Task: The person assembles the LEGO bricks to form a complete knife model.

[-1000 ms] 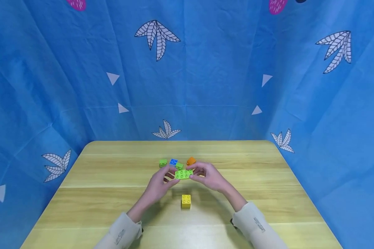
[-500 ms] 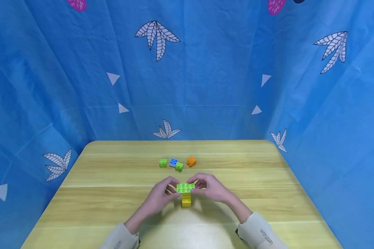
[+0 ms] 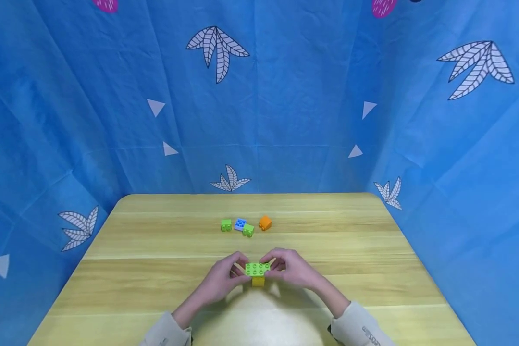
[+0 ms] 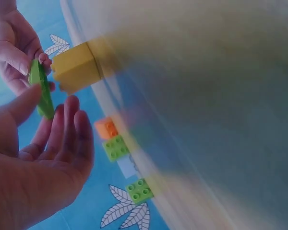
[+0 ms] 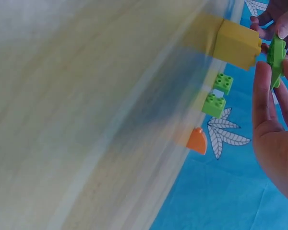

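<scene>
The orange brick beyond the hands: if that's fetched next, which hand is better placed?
Probably the right hand: in the head view it looks nearer the orange brick than the left hand does. It would need to release the long green brick first, as both hands pinch it.

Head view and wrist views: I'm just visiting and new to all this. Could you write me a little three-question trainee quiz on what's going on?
1. Multiple choice: what colour is the brick just below the long green brick? A) orange B) yellow C) blue
2. True or false: only the left hand holds the long green brick.
3. Fill in: in the head view, the rightmost brick on the far part of the table is ____.

Key
1. B; the yellow brick is below it.
2. False; the left hand and the right hand both grip it.
3. Orange; the orange brick.
</scene>
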A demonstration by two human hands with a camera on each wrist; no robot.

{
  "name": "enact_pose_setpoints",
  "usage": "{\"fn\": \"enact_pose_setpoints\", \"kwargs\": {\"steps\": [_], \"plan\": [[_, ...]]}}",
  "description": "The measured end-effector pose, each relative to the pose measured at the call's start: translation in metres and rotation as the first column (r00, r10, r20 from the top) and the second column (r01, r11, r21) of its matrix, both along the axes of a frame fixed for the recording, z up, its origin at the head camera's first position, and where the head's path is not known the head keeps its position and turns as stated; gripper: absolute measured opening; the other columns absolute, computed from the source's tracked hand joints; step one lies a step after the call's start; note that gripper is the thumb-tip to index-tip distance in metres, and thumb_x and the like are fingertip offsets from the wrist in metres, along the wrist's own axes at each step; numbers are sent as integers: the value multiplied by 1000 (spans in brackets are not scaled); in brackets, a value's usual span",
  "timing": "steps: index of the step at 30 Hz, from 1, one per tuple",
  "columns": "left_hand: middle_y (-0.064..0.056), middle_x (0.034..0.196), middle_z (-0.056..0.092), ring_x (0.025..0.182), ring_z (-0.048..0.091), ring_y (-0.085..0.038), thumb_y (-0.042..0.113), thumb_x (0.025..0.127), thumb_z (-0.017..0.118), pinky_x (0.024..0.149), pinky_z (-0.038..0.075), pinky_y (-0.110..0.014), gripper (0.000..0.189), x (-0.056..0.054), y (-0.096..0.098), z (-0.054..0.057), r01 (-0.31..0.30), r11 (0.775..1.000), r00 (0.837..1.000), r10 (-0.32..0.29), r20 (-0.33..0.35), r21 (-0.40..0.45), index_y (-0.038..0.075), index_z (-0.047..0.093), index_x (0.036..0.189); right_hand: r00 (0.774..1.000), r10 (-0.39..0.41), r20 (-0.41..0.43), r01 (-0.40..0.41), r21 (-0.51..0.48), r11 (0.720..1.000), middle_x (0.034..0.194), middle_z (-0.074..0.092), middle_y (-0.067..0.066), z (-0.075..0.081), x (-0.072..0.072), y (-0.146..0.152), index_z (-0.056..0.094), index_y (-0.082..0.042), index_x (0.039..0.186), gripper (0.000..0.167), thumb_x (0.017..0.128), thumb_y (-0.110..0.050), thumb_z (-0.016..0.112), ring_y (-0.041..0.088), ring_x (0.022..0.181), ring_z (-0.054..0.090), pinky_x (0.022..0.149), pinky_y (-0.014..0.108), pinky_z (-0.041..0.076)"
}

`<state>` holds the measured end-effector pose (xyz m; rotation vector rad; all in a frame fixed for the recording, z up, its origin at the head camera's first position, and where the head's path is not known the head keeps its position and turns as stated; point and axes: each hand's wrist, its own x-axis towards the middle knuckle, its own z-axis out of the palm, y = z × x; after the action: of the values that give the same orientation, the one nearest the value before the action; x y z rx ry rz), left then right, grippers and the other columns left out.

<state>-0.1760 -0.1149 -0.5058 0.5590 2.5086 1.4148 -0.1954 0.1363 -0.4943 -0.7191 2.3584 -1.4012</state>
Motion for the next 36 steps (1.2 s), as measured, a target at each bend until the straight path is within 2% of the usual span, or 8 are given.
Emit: {"fn": "enact_pose_setpoints", "kwargs": {"steps": [11,18,24,32,36], "plan": [[-6,112,69,93,69,-16,12,91,78,80,58,-21,29,-1,2,-3,15,1000,1000,-15,16,-1,10,64,117,1000,-9,7,9,36,999,117,72,8,-4,0,1,72,-9,121,30,91,-9,78,18,94,69,83,23,59],[-5,111,69,92,67,-15,15,90,80,80,58,-24,31,0,1,-3,4,999,1000,-3,19,-38,11,65,117,1000,-8,-12,8,62,998,117,72,8,-7,1,-2,72,-9,120,29,91,-8,77,16,93,70,82,23,59],[-6,111,70,91,67,-16,15,89,80,79,58,-25,32,1,2,-3,3,999,1000,-2,20,-38,10,65,116,1000,-6,-20,7,65,998,115,72,8,-8,1,-2,72,-9,119,29,91,-8,78,19,94,70,81,23,59],[-3,110,70,91,66,-13,17,90,80,80,58,-25,30,-4,1,-6,7,998,1000,-6,17,-56,12,65,115,1000,-11,-22,13,77,997,117,72,8,-8,1,-2,72,-10,120,28,92,-9,77,20,96,71,83,23,59],[-4,112,69,93,67,-14,16,92,79,82,59,-26,31,-6,0,-8,33,998,999,-32,33,-44,12,64,118,1000,-22,-16,23,84,996,120,71,9,-8,2,-2,72,-11,120,29,92,-10,77,20,97,71,85,25,60]]}}
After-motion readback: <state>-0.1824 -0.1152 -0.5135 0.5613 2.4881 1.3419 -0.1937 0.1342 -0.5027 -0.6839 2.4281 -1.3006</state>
